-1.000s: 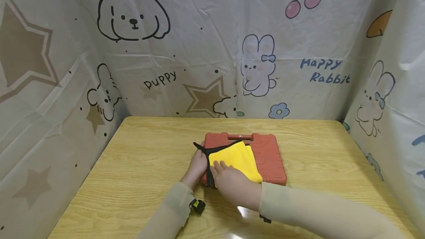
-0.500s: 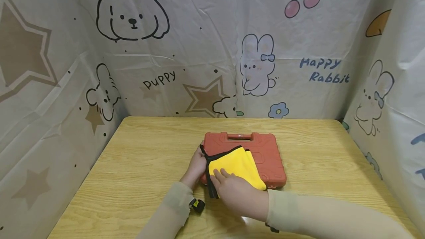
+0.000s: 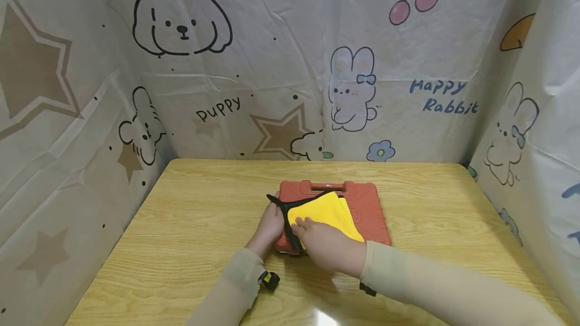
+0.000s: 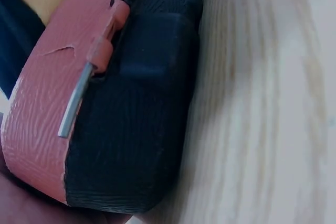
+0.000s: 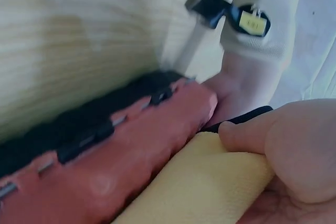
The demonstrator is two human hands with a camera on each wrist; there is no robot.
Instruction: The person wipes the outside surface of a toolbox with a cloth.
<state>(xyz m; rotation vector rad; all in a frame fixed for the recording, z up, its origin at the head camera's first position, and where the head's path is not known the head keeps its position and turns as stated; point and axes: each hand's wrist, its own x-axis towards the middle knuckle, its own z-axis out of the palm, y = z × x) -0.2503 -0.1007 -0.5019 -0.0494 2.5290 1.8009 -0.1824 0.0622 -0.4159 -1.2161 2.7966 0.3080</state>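
A red hard-shell case point(image 3: 369, 210) with a black underside lies on the table, its handle on the far side. My left hand point(image 3: 271, 223) grips the case's left end; part of that hand is hidden behind the cloth edging. Over the case's top spreads a folded yellow cloth point(image 3: 321, 210) with black trim. My right hand point(image 3: 328, 245) holds this cloth against the lid, fingers pointing left. Seen from the right wrist, the thumb point(image 5: 247, 132) lies over the cloth, which passes between it and the palm. The left wrist view shows a metal hinge pin point(image 4: 76, 100) along the case's seam.
The wood-grain table point(image 3: 204, 205) extends around the case on every side. Behind it and at both sides hang pale sheets point(image 3: 272, 64) printed with cartoon animals. A small black wrist camera point(image 3: 270, 280) is strapped at the left cuff.
The right hand and cloth slid toward me over the case's near edge, then moved back away and slightly right. The left hand and the case have stayed in place.
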